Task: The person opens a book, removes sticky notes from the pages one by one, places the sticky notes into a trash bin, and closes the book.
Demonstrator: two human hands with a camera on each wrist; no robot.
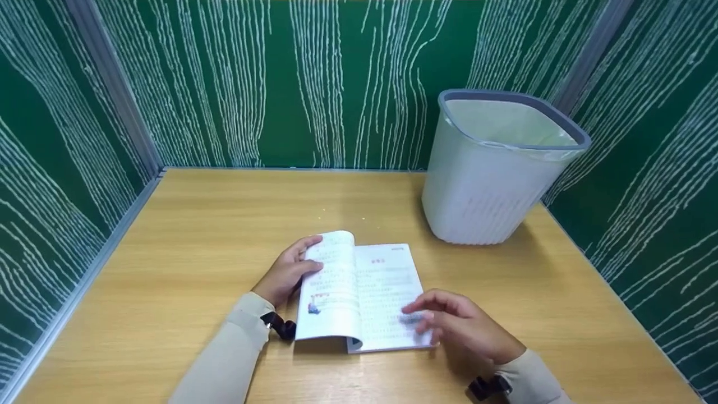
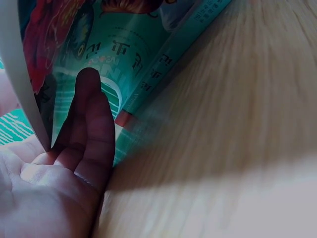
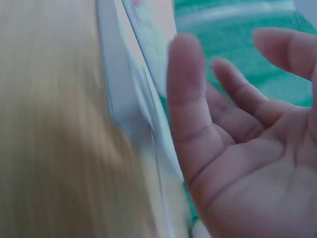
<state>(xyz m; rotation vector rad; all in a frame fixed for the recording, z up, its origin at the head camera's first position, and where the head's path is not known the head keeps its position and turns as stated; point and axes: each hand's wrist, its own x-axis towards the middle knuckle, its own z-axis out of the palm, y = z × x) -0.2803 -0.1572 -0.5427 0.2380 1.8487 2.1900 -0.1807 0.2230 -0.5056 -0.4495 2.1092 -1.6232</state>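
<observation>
An open paperback book point(image 1: 384, 280) with printed text and a small coloured picture lies on the table. My left hand point(image 1: 283, 275) grips its raised left side, thumb on the page and fingers behind the cover. In the left wrist view, the teal cover point(image 2: 143, 34) shows dark characters and a red illustration, with the fingers spread against it. Over the lower right corner of the right page hovers my right hand point(image 1: 463, 325), fingers loosely bent and holding nothing. The right wrist view shows its palm point(image 3: 247, 168) beside the blurred page edges point(image 3: 143, 74).
A white waste bin point(image 1: 477, 185) with a grey rim and a liner stands at the back right of the wooden table point(image 1: 213, 207). Green panels point(image 1: 314, 84) with white wavy lines enclose the back and sides. Tiny pale specks lie behind the book.
</observation>
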